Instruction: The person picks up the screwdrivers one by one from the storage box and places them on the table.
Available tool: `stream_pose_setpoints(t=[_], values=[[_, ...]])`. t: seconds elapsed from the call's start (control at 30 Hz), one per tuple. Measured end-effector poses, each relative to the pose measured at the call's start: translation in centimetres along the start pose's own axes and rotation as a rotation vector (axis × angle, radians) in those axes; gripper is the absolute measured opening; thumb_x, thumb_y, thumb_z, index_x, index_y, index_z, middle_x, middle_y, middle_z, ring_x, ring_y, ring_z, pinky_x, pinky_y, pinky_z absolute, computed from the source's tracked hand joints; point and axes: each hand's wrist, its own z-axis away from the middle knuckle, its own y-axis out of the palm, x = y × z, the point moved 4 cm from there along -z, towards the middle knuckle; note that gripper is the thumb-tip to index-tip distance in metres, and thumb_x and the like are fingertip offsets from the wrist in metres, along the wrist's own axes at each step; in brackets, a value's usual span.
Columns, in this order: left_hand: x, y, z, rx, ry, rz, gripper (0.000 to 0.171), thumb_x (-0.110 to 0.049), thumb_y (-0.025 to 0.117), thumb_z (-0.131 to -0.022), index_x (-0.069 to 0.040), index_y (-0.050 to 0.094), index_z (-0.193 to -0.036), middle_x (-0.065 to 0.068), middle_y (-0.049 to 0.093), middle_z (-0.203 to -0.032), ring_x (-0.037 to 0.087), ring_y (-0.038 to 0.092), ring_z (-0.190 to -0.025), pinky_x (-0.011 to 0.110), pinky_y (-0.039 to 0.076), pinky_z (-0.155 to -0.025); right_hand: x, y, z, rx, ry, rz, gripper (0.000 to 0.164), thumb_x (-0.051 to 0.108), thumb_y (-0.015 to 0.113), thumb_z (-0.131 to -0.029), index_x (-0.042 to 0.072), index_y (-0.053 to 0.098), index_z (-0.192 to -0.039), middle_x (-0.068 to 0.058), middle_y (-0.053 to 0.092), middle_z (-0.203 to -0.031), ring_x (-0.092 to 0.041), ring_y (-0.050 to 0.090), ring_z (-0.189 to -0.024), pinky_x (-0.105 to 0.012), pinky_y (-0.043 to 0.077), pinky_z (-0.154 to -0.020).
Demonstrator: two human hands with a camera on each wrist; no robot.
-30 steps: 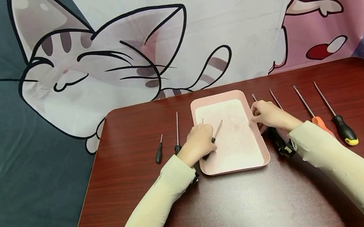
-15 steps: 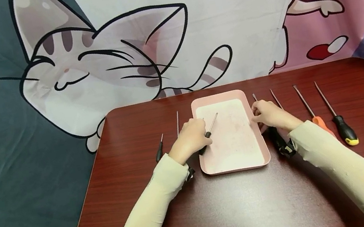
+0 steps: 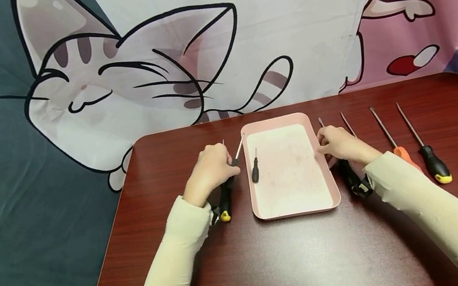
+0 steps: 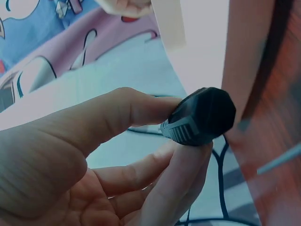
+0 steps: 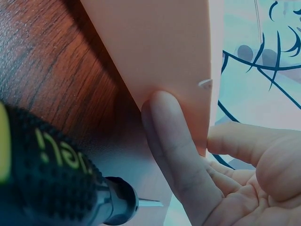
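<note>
My left hand (image 3: 211, 167) is left of the pink tray (image 3: 298, 211), pinching a small screwdriver (image 3: 238, 149) between thumb and fingers, its shaft pointing away and to the right. In the left wrist view the butt of its black handle (image 4: 209, 115) faces the camera. Below that hand, a longer screwdriver with a black and yellow handle (image 3: 224, 206) lies on the table, partly covered. Inside the tray, near its left wall, lies a small black screwdriver (image 3: 255, 171). My right hand (image 3: 336, 144) holds the tray's right wall (image 5: 164, 52), thumb on one side and fingers on the other.
Right of the tray, several screwdrivers lie in a row on the red-brown table (image 3: 305, 262), including an orange-handled one (image 3: 402, 154) and a black and yellow one (image 3: 434, 167). A thick black handle (image 5: 56, 160) lies near the right hand. Printed cloth (image 3: 304, 22) hangs behind.
My left hand has carried the screwdriver from over the tray leftward to beside it. The small screwdriver in the tray is now uncovered, while the one at far left is hidden. The right hand stays put.
</note>
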Motion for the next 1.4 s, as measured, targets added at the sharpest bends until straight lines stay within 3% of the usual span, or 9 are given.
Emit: stream_pose_setpoints(t=[0.2, 0.5, 0.7, 1.07, 1.4], values=[[1.7, -1.0, 1.0, -0.012, -0.042, 0.007, 0.028, -0.015, 0.075, -0.082, -0.010, 0.058, -0.061, -0.002, 0.048, -0.055, 0.019, 0.050, -0.057, 0.032, 0.044, -0.058, 0.1, 0.0, 0.1, -0.002, 0.007, -0.013, 0.011, -0.006, 0.057, -0.095, -0.013, 0.050, -0.101, -0.023, 0.064, -0.083, -0.028, 0.069, -0.061, -0.041, 0.059, -0.056], [4.5, -2.2, 2.7, -0.028, -0.093, 0.025, 0.029, -0.014, 0.074, -0.082, -0.010, 0.055, -0.060, -0.003, 0.042, -0.055, 0.016, 0.043, -0.056, 0.032, 0.040, -0.058, 0.1, 0.1, 0.2, -0.003, 0.007, -0.009, 0.013, -0.005, 0.056, -0.096, -0.013, 0.050, -0.102, -0.024, 0.064, -0.085, -0.027, 0.068, -0.064, -0.041, 0.059, -0.056], [6.9, -2.8, 3.5, -0.055, -0.136, -0.005, 0.027, -0.015, 0.076, -0.085, -0.009, 0.059, -0.064, 0.000, 0.050, -0.057, 0.017, 0.049, -0.056, 0.034, 0.043, -0.059, 0.1, 0.2, 0.1, 0.004, -0.002, -0.005, 0.014, -0.004, 0.056, -0.096, -0.014, 0.049, -0.103, -0.025, 0.064, -0.086, -0.028, 0.068, -0.064, -0.042, 0.059, -0.057], [11.1, -2.5, 4.0, -0.014, -0.228, -0.021, 0.030, -0.015, 0.075, -0.086, -0.008, 0.057, -0.063, 0.002, 0.051, -0.057, 0.021, 0.051, -0.059, 0.037, 0.043, -0.063, 0.0, 0.1, 0.1, 0.002, 0.007, -0.012, 0.012, -0.005, 0.056, -0.096, -0.013, 0.050, -0.103, -0.024, 0.064, -0.084, -0.027, 0.069, -0.064, -0.041, 0.059, -0.057], [13.3, -1.6, 3.7, 0.020, -0.252, -0.027, 0.030, -0.014, 0.074, -0.087, -0.008, 0.057, -0.062, 0.002, 0.052, -0.055, 0.019, 0.050, -0.055, 0.037, 0.043, -0.063, -0.1, 0.2, 0.1, -0.002, 0.000, -0.043, 0.012, -0.006, 0.055, -0.095, -0.014, 0.050, -0.102, -0.023, 0.064, -0.084, -0.026, 0.068, -0.064, -0.042, 0.059, -0.057]])
